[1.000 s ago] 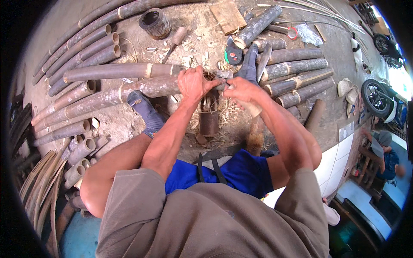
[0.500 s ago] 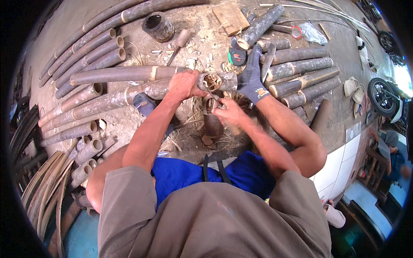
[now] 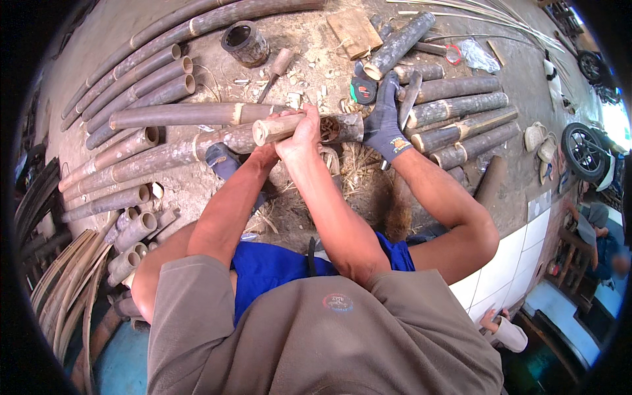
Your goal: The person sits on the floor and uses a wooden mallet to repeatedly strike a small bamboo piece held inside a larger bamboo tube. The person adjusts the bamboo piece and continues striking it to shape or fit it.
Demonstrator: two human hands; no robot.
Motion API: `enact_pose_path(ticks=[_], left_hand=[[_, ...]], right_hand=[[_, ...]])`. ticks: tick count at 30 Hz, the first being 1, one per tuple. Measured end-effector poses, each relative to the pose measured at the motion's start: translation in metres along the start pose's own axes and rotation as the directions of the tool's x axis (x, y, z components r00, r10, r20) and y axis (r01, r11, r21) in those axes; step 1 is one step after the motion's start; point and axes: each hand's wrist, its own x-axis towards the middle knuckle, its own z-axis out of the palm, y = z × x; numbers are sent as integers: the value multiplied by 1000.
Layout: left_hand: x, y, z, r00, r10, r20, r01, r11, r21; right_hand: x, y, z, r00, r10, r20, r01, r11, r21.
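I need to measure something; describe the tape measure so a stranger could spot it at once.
Follow the thick dark-brown bamboo pole under the right hand to its right end, at the right foot's dark blue-grey sock. Just left of the sock's tip lies the black tape measure; its bright green edge sets it apart from nearby bamboo.

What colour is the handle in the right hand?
The handle is pale tan, clearest in head view.

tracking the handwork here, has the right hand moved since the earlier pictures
Yes, left: nearly straight below the tape measure before, the right hand is now well to its lower left.
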Motion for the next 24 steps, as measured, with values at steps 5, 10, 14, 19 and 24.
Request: enact_pose_path(ticks=[5, 10, 14, 19, 24], left_hand=[[2, 9, -12, 994, 44, 95, -64, 975, 214], [-2, 6, -14, 991, 93, 99, -107, 983, 148], [13, -10, -18, 974, 130, 185, -157, 977, 141], [-3, 8, -27, 987, 22, 161, -61, 969, 238], [-21, 5, -10, 979, 166, -117, -115, 928, 355]], right_hand=[[-43, -37, -67, 997, 31, -64, -52, 932, -358], [-115, -95, -143, 973, -189, 133, 139, 19, -990], [-106, -127, -176, 873, -401, 279, -80, -682, -727], [-103, -123, -162, 779, -430, 456, -116, -814, -570], [-109, -101, -169, 928, -298, 225, -147, -845, -513]])
